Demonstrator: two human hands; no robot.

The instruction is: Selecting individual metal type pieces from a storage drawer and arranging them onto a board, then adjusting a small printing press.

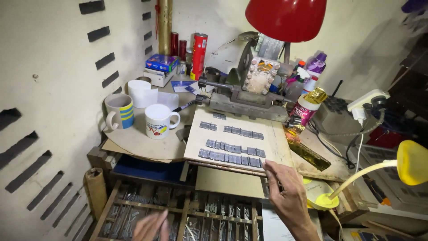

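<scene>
The right hand [287, 192] lies flat and open, fingers spread, with its fingertips [269, 166] pressing the near edge of a pale board [276, 138]. It grips nothing. Just beyond those fingertips, rows of small metal type pieces [232, 154] sit in four short lines on the board, the nearest row almost touching the fingers. The left hand [150, 226] hangs low over the wooden type tray [187, 214] below the worktop, blurred; its fingers look loosely curled, and whether they pinch a piece cannot be told.

To do this well, the right hand should probably keep light, even pressure on the board's edge so the rows do not slide, while the left picks one piece at a time from its compartment. A hurried sweep could knock the near row crooked. Two mugs [158, 120] stand well beyond the left hand.
</scene>
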